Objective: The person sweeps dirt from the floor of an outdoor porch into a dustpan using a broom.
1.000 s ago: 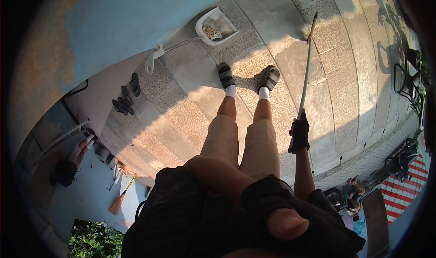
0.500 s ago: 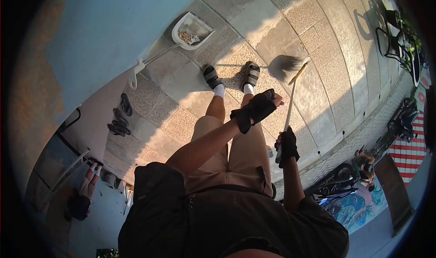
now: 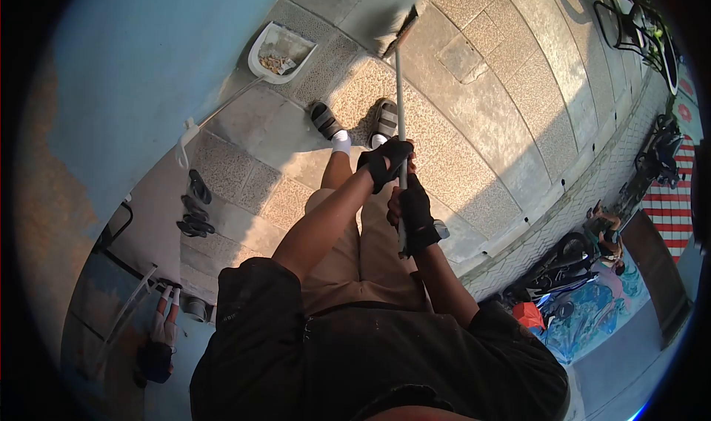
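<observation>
Both my hands wear black fingerless gloves and are closed round the pale handle of a broom (image 3: 401, 95). My left hand (image 3: 389, 160) grips it higher up the picture, just above my right hand (image 3: 415, 212), which is wrapped round the part nearer my body. The broom's dark bristles, blurred, are over the paving ahead of my feet. To the left, a white long-handled dustpan (image 3: 255, 64) lies near the blue wall, with a small heap of dry debris (image 3: 277, 65) in it. Its handle end leans by the wall.
My sandalled feet (image 3: 354, 121) stand on stone paving (image 3: 444, 139). A blue wall (image 3: 170, 43) runs along the left, with several dark sandals (image 3: 196, 206) beside it. Another person (image 3: 159, 339) is at lower left. Motorbikes (image 3: 555, 265) and a person (image 3: 611, 239) are at right.
My left hand has come onto the broom handle beside my right hand. The broom head has swung left and farther from me, and the handle has moved left across my front.
</observation>
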Motion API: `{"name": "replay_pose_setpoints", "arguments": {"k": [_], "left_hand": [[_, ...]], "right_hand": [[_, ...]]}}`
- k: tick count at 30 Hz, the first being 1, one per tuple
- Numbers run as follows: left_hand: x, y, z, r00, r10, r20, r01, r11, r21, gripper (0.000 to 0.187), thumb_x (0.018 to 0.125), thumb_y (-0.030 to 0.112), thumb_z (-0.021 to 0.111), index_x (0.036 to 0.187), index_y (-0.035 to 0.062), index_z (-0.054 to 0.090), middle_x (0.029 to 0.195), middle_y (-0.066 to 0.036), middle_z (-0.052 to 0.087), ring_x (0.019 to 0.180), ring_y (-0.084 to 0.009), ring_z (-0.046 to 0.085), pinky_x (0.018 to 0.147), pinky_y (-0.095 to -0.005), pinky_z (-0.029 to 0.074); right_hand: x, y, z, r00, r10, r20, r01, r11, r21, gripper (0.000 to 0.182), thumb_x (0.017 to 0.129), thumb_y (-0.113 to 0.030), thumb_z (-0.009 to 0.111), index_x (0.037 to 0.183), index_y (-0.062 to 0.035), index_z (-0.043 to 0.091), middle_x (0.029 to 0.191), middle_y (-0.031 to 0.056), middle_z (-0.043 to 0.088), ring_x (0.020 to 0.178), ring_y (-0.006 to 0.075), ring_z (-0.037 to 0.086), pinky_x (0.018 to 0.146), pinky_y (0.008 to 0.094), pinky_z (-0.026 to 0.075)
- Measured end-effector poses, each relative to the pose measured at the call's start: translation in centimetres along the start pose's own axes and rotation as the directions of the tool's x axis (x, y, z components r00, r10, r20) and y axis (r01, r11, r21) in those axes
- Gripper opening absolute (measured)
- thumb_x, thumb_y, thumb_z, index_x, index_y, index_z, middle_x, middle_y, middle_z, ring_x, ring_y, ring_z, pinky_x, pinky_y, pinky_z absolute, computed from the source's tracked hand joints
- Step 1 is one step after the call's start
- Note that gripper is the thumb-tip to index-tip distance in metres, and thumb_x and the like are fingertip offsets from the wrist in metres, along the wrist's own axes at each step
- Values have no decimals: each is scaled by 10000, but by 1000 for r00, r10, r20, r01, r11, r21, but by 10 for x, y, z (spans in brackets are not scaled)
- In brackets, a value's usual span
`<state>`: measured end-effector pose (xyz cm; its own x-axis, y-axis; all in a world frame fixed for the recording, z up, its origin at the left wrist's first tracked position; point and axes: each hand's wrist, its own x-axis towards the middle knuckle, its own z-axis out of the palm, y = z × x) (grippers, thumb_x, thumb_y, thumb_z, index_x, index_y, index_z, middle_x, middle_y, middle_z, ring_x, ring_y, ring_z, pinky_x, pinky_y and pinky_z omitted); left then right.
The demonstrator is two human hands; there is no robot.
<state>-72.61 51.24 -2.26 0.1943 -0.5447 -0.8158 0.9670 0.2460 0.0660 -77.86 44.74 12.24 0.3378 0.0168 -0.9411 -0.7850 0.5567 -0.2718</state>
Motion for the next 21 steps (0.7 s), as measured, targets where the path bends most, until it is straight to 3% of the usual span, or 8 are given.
{"name": "replay_pose_setpoints", "arguments": {"k": [3,5,7,9,11,13,17,21], "left_hand": [[0,-29,32,987,-67,143,68,998,-3,142,852,170,557,738,92,521,605,-49,535,523,-207,591,541,-357,527],[16,-53,50,969,-176,173,163,983,84,58,855,148,556,828,105,527,635,-30,539,518,-165,557,517,-314,505],[43,-69,56,953,-280,118,247,940,234,143,855,169,551,738,87,544,597,-40,541,517,-169,558,521,-304,491],[92,-113,17,968,-170,184,108,946,306,213,843,208,551,675,76,551,589,-55,561,554,-194,569,573,-327,489],[111,-117,-12,968,-248,-25,228,842,489,211,841,245,569,729,67,562,580,-52,556,566,-210,577,595,-348,489],[120,-133,-42,982,-175,-69,188,924,333,219,780,263,565,695,71,628,641,-75,618,560,-267,604,557,-402,485],[36,-78,-62,985,-18,-170,37,993,112,159,918,270,550,837,134,542,700,1,558,513,-134,511,506,-303,433],[1,-36,-39,971,15,-239,-24,999,-36,124,902,222,561,830,126,531,575,17,471,467,-108,472,460,-299,427]], "right_hand": [[-32,9,-14,983,-50,-175,47,999,-18,511,858,-84,422,1349,-204,352,598,-24,385,413,104,399,340,272,364],[-30,14,-35,951,18,-310,-13,1000,18,301,843,-79,441,1132,-165,438,592,-10,389,405,112,398,341,278,362],[-11,21,-61,952,60,-302,-19,990,139,187,840,-89,451,1016,-147,432,589,-6,391,405,117,395,346,285,365],[9,19,-63,937,40,-346,4,992,125,140,841,-107,459,976,-142,444,587,-8,391,404,121,386,349,289,353],[29,30,-74,963,197,-182,-173,975,138,79,847,-132,464,922,-150,448,564,-15,376,396,128,376,351,287,346],[37,49,-55,947,194,-255,-171,979,108,24,885,-176,441,868,-162,445,525,-15,360,378,144,372,350,293,354],[31,64,-27,993,79,-85,-83,996,-43,223,858,-104,493,1079,-101,460,575,25,438,414,170,451,359,328,395],[14,47,-19,990,95,103,-108,986,130,339,876,-108,491,1211,-114,440,560,12,431,402,155,439,345,308,377]]}}
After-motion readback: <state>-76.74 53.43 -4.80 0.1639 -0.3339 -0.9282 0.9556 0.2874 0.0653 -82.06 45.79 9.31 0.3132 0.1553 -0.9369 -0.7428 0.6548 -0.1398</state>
